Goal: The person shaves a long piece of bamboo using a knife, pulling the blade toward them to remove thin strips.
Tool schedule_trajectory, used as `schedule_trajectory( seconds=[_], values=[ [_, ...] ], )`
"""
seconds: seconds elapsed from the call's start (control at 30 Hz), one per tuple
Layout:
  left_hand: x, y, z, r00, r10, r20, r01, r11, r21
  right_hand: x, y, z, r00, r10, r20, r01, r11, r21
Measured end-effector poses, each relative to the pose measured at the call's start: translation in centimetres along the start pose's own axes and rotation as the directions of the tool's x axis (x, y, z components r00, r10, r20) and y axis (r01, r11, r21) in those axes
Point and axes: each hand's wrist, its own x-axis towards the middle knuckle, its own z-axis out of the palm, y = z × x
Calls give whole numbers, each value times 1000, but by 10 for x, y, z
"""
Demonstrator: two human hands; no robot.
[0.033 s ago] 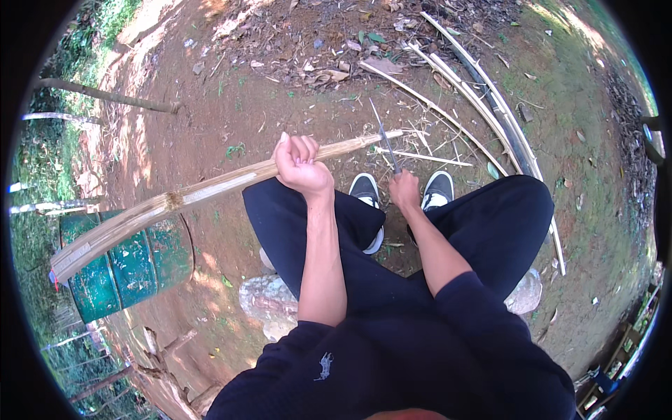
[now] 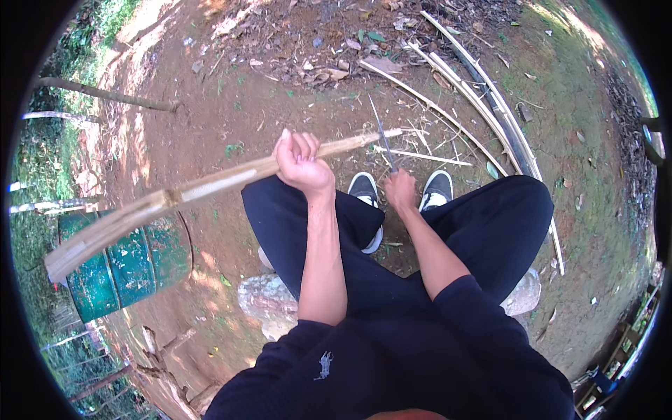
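I see my left hand (image 2: 302,166) wrapped tight around a long bamboo strip (image 2: 210,187), with the fingers curled over the top of it. The strip is pale and flat, and it runs from far out on my left, past the hand, to a thin tip in front of my shoes. My right hand (image 2: 400,192) is closed around the handle of a knife (image 2: 382,136). The thin blade points up and away from me and meets the strip close to its tip. Both hands are above my knees, and my legs in dark trousers (image 2: 490,224) are bent wide apart. Two black and white shoes (image 2: 365,189) sit on the red-brown dirt (image 2: 210,105) just under the hands. On my left, under the wide end of the strip, lies a green metal drum (image 2: 126,262) on its side, with worn paint. I am sitting on a grey stone (image 2: 262,301), and a bit of it shows by each leg. On my right lie more long bamboo strips (image 2: 483,98), pale and curved, side by side on the ground. Dry leaves (image 2: 329,70) and small sticks are scattered further out in front. Nothing lies between my hands and the strip.
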Motion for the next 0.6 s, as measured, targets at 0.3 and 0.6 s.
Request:
schedule_trajectory(
  seconds=[0.3, 0.6],
  values=[
    [21, -1, -36, 986, -22, -167, 21, 1000, -6, -28, -37, 9, 996, -73, 41, 68, 991, 114],
    [3, 2, -21, 999, 22, -35, -21, 999, 27, -45, -73, 4, 987, -157, -32, 160, 978, 131]
  ],
)
